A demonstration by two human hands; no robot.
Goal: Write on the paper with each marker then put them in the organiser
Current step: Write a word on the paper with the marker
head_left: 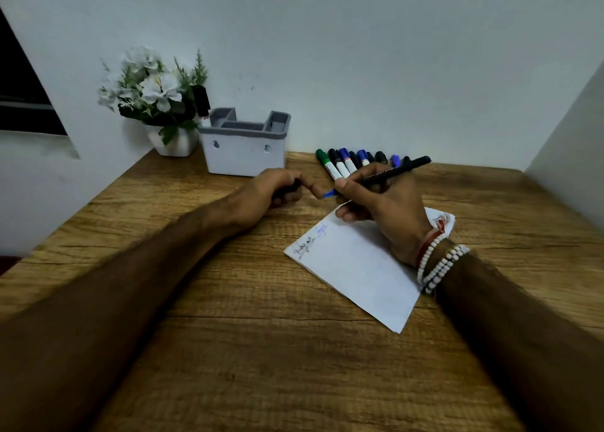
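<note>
- The right hand grips the blue-tipped marker in a writing hold. Thumb and fingers are curled round the lower barrel, and the heel of the hand rests on the paper.
- The marker's long axis runs low-left to high-right, roughly along the table's far edge. The bare blue tip points left, off the sheet.
- The left hand lies on the table just left of that tip, fingers curled, with the index fingertip almost at the tip. A small dark item shows inside the curl. It is judged to be the cap, though this is not certain.
- Governing relation: the tip and the left hand face each other, near but apart. The step in hand is judged to be capping, along the marker's own axis.
- The organiser stands at the far edge toward the far-left corner, beyond the left hand, which is the nearer hand. One dark marker appears to stand in its left end compartment.
- The paper lies askew, right of centre. Two short words sit at its far-left corner, one black and one blue.
- The row of markers lies at the far edge, right of the organiser. Caps are green, black and blue, and most of the task is judged outstanding.
- Surface: wood-grain table.
- Room: pale walls stand close at the far and right sides. A flower pot sits in the far-left corner.
</note>
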